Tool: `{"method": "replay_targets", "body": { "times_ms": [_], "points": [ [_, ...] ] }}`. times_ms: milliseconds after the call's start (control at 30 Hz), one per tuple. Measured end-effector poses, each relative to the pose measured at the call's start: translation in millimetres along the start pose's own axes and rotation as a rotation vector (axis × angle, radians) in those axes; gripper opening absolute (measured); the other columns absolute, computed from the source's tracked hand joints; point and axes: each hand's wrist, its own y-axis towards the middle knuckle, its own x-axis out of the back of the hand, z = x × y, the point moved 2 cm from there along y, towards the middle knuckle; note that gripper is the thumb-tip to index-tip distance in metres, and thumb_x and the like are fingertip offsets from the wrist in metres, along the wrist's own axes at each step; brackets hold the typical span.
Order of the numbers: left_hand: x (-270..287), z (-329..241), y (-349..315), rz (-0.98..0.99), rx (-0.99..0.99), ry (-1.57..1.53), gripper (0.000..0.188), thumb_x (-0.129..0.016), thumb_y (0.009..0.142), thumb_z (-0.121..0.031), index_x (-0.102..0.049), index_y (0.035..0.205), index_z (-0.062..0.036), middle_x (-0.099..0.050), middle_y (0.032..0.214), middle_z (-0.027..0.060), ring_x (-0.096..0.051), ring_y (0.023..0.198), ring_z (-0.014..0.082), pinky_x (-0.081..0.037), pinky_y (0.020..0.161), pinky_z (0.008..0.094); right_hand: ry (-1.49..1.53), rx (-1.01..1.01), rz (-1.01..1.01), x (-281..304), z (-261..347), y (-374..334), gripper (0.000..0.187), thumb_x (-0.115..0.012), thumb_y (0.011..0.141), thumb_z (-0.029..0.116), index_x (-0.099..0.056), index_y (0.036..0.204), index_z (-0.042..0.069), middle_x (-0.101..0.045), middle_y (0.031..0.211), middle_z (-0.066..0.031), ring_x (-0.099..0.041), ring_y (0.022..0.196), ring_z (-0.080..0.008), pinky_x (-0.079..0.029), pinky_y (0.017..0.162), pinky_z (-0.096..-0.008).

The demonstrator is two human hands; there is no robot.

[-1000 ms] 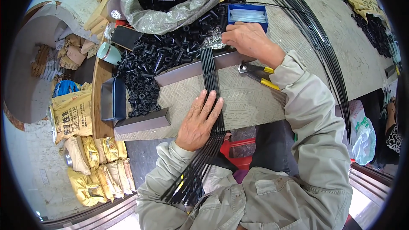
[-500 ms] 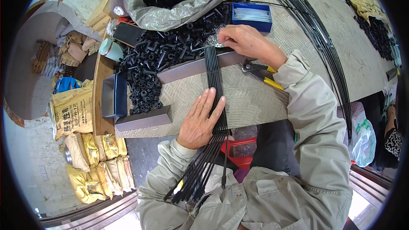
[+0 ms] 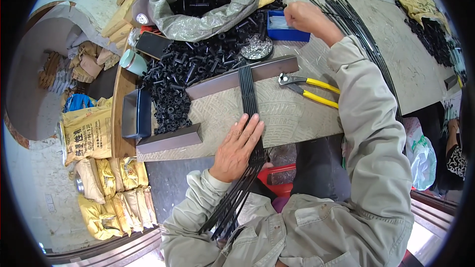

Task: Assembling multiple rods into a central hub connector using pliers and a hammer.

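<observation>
Left hand (image 3: 235,151): laid flat on black rods (image 3: 248,89), at tabletop (image 3: 302,118)'s near edge. Right hand (image 3: 307,20): fingers curled at blue box (image 3: 287,35); cannot tell whether holding anything.

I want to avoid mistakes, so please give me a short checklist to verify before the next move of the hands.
1. Left hand rests on the black rods: ok.
2. Rods lie across the metal bar: ok.
3. Lower rod ends kept together: not ok, they spread apart past the near edge of the table.
4. Pliers clear of these rods: ok, they lie to the right.
5. Right hand, at the blue box, holds something: cannot tell.
</observation>
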Motion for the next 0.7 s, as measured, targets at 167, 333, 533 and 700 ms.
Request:
{"method": "replay_targets", "body": {
  "times_ms": [167, 333, 533, 700],
  "points": [
    [-1, -6, -7, -0.045, -0.025, -0.033, 0.084, -0.058, 0.069, -0.056, -0.038, 0.130, -0.0035, -0.035, 0.136, 0.0135, -0.030, 0.127, 0.0328, -0.028, 0.102, 0.0423, 0.180, 0.061, -0.177, 10, 15, -14, 0.010, -0.053, 0.074, 0.009, -0.058, 0.083, 0.009, -0.061, 0.083, -0.0109, -0.059, 0.079, -0.0303, -0.046, 0.065, -0.0387],
    [-5, -4, -9, -0.079, -0.028, -0.030, 0.084, -0.061, 0.067, -0.056, -0.039, 0.129, -0.0035, -0.037, 0.135, 0.0134, -0.031, 0.126, 0.0340, -0.030, 0.101, 0.0443, 0.333, 0.331, 0.017, -15, 90, -51, 0.014, -0.053, 0.080, 0.011, -0.060, 0.091, 0.014, -0.059, 0.083, -0.0063, -0.059, 0.076, -0.0293, -0.046, 0.063, -0.0375],
    [-7, -5, -7, -0.102, -0.034, -0.040, 0.082, -0.065, 0.065, -0.054, -0.044, 0.127, -0.0054, -0.040, 0.133, 0.0124, -0.033, 0.126, 0.0342, -0.031, 0.100, 0.0455, 0.232, 0.268, -0.041, -15, 84, -65, 0.013, -0.055, 0.079, 0.015, -0.067, 0.084, 0.016, -0.058, 0.080, -0.0043, -0.059, 0.070, -0.0269, -0.044, 0.055, -0.0386],
    [-6, -4, -7, -0.100, -0.026, -0.035, 0.080, -0.064, 0.065, -0.054, -0.046, 0.126, -0.0058, -0.041, 0.133, 0.0123, -0.034, 0.125, 0.0341, -0.033, 0.099, 0.0452, 0.215, 0.258, -0.070, -15, 86, -65, 0.014, -0.056, 0.079, 0.015, -0.068, 0.085, 0.016, -0.057, 0.077, -0.0052, -0.059, 0.066, -0.0269, -0.044, 0.054, -0.0376]
  ]
}}
